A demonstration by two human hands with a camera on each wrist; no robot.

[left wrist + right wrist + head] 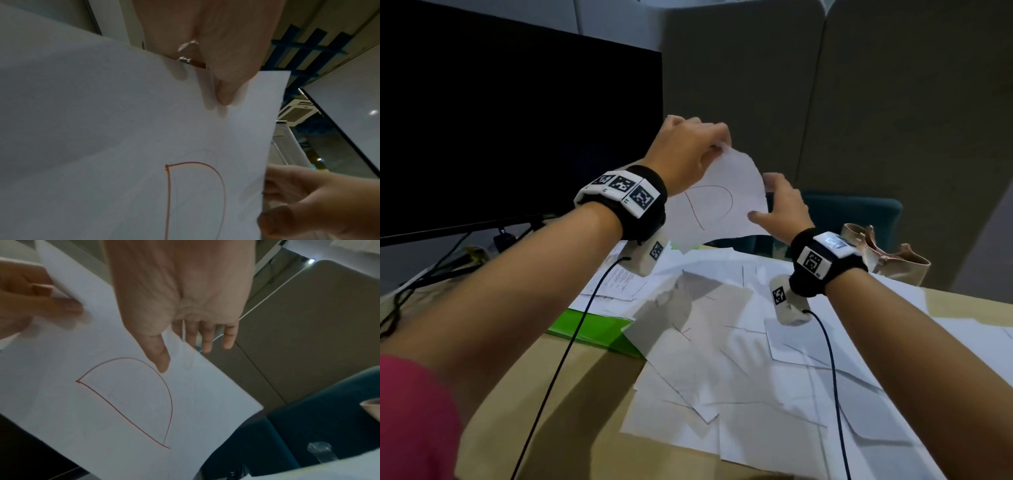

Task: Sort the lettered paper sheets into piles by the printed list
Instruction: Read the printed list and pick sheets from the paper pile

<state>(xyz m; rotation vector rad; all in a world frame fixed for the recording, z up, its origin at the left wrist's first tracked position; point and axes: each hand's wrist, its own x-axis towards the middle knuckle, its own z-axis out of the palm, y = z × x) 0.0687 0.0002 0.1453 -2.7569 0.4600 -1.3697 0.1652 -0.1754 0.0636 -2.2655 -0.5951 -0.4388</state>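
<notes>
A white sheet (pixel 717 205) with a red letter D is held up above the desk. My left hand (pixel 717 145) pinches its top corner, and in the left wrist view the thumb (pixel 224 92) lies on the sheet (pixel 123 129). At the sheet's right edge my right hand (pixel 765 200) pinches it, thumb (pixel 161 360) on the lettered face of the sheet (pixel 102 418), index finger behind. The other fingers (pixel 206 340) stretch straight past the edge. Below, several lettered sheets (pixel 722 370) lie overlapped in a loose heap on the desk.
A printed page (pixel 619 277) lies at the heap's left on a green folder (pixel 592 330). A dark monitor (pixel 517 137) stands at the back left with cables (pixel 431 270) under it. A beige bag (pixel 890 255) and a teal chair (pixel 859 212) sit behind the brown desk (pixel 585 404).
</notes>
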